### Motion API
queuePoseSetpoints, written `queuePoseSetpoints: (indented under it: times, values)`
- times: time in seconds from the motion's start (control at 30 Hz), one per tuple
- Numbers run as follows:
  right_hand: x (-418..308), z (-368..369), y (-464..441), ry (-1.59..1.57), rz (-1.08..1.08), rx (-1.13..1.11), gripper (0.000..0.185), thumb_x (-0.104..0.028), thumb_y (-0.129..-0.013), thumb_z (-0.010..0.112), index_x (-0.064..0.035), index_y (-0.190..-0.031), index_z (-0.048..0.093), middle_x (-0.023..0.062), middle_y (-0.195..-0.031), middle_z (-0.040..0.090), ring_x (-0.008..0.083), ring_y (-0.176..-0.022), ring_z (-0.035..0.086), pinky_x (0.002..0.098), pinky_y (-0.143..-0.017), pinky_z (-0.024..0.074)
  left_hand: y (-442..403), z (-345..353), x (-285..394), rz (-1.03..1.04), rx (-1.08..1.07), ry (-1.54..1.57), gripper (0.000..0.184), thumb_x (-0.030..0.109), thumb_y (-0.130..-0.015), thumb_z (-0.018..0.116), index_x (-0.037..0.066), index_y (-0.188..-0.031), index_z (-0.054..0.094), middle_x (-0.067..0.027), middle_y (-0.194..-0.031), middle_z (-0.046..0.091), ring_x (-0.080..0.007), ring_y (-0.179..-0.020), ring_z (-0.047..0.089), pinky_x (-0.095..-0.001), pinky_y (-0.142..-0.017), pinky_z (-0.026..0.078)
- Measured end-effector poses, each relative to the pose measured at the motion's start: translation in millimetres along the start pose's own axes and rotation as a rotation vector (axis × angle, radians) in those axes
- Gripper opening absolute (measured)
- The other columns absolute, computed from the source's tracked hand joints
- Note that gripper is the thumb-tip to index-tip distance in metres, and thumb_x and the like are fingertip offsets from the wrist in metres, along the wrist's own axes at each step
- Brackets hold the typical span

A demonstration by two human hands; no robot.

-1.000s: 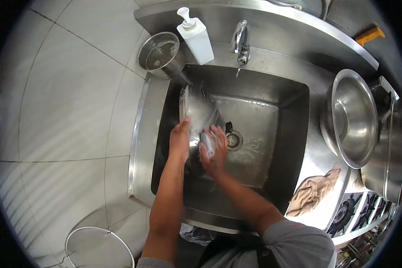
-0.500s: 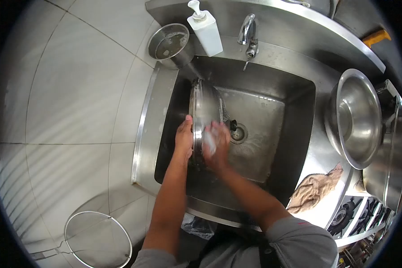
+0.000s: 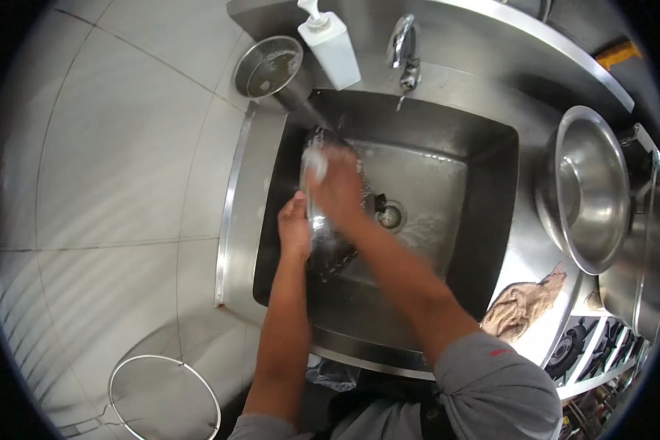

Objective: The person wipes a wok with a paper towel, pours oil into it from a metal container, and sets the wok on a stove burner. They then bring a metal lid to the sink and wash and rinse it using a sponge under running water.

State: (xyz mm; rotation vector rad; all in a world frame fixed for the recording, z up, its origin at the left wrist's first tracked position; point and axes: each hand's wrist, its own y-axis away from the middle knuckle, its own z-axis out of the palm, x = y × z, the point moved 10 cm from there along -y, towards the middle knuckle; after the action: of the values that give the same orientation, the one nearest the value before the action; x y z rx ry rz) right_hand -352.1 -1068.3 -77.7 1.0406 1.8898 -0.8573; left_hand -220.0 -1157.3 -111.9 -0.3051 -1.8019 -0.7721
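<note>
A shiny, soapy metal vessel [image 3: 323,229] stands tilted on its side in the left part of the steel sink [image 3: 418,257]. My left hand [image 3: 295,226] grips its left edge, fingers wrapped on the rim. Over the vessel's upper part, my right hand [image 3: 335,183] is blurred by motion and presses a pale scrubbing pad [image 3: 315,165] against the metal. Suds streak the vessel and the sink floor near the drain [image 3: 390,215]. The vessel's underside is hidden.
Behind the sink are a pot of cloudy liquid [image 3: 271,73], a white pump bottle [image 3: 332,51] and a faucet [image 3: 403,51]. At right lie a large steel bowl [image 3: 587,191] and a brown cloth [image 3: 521,308]. A round wire-rimmed strainer [image 3: 165,396] is at lower left.
My right hand has moved up along the vessel with the pad, from its lower right side to near its top. My left hand stays on the rim. The view has shifted slightly.
</note>
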Motion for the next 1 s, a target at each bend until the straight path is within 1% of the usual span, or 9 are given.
queuePoseSetpoints:
  times: [0.13,0.23,0.33,0.5,0.6,0.63,0.7,0.87,1.0]
  values:
    - [-22,-11,106,0.061,-0.360,-0.028,0.047,-0.020,-0.073,0.067,-0.0022,-0.116,0.058,0.0202,-0.126,0.050,0.0385,-0.120,0.043,0.0541,-0.100,0.0343,-21,-24,-4,0.162,0.076,0.082,0.040,0.036,-0.091,0.059,0.003,-0.069,0.056,0.0005,-0.063,0.051,-0.0117,-0.055,0.041,-0.0298,-0.050,0.036]
    - [100,-3,40,-0.133,0.200,0.101,0.048,-0.027,-0.078,0.063,0.0025,-0.116,0.056,0.0251,-0.117,0.055,0.0406,-0.111,0.051,0.0505,-0.097,0.0374,-4,-25,31,0.389,0.144,-0.568,0.047,0.034,-0.087,0.066,0.004,-0.057,0.046,-0.0004,-0.054,0.043,-0.0109,-0.052,0.036,-0.0310,-0.047,0.032]
    - [221,27,11,-0.288,0.854,0.167,0.048,-0.028,-0.084,0.060,0.0065,-0.116,0.054,0.0272,-0.103,0.060,0.0436,-0.097,0.057,0.0461,-0.093,0.0409,-15,-20,27,0.304,0.143,-0.387,0.056,0.035,-0.083,0.070,0.006,-0.054,0.033,0.0016,-0.051,0.033,-0.0090,-0.051,0.030,-0.0308,-0.045,0.027]
    - [98,-7,114,-0.223,0.157,0.404,0.043,-0.028,-0.087,0.059,0.0039,-0.115,0.055,0.0243,-0.104,0.058,0.0366,-0.104,0.053,0.0405,-0.096,0.0380,-29,-2,41,0.211,0.118,-0.298,0.054,0.034,-0.084,0.070,0.008,-0.054,0.033,0.0028,-0.052,0.032,-0.0086,-0.051,0.029,-0.0301,-0.045,0.026]
    - [96,-15,93,-0.326,0.207,0.500,0.038,-0.024,-0.087,0.058,0.0029,-0.115,0.056,0.0245,-0.111,0.054,0.0355,-0.107,0.050,0.0408,-0.097,0.0362,-35,5,42,0.260,0.109,-0.319,0.054,0.034,-0.085,0.069,0.008,-0.053,0.034,0.0042,-0.052,0.033,-0.0078,-0.051,0.027,-0.0289,-0.045,0.024]
    - [115,-11,58,-0.391,0.483,0.266,0.036,-0.021,-0.087,0.059,0.0007,-0.116,0.057,0.0229,-0.115,0.052,0.0381,-0.110,0.049,0.0443,-0.097,0.0365,-40,6,47,0.306,0.130,-0.363,0.054,0.034,-0.085,0.069,0.008,-0.053,0.034,0.0046,-0.052,0.033,-0.0076,-0.051,0.027,-0.0286,-0.045,0.024]
    - [87,-16,-4,-0.483,0.302,-0.014,0.040,-0.023,-0.086,0.061,-0.0024,-0.120,0.055,0.0204,-0.118,0.051,0.0406,-0.113,0.046,0.0484,-0.100,0.0349,-47,7,45,0.295,0.133,-0.374,0.054,0.035,-0.086,0.068,0.009,-0.053,0.035,0.0051,-0.053,0.033,-0.0074,-0.051,0.027,-0.0283,-0.045,0.024]
    - [-7,-11,108,0.103,-0.326,0.107,0.050,-0.027,-0.084,0.064,-0.0008,-0.124,0.049,0.0211,-0.122,0.051,0.0392,-0.115,0.046,0.0457,-0.099,0.0355,-74,10,68,0.184,0.123,-0.336,0.055,0.037,-0.083,0.070,0.008,-0.049,0.039,0.0035,-0.049,0.037,-0.0083,-0.047,0.030,-0.0282,-0.044,0.026]
    - [172,83,180,-1.068,1.252,0.307,0.057,-0.040,-0.092,0.052,0.0021,-0.129,0.043,0.0186,-0.127,0.049,0.0349,-0.119,0.045,0.0469,-0.102,0.0331,-70,4,74,0.221,0.198,-0.405,0.055,0.039,-0.082,0.071,0.006,-0.048,0.042,0.0006,-0.048,0.041,-0.0103,-0.046,0.034,-0.0287,-0.045,0.030]
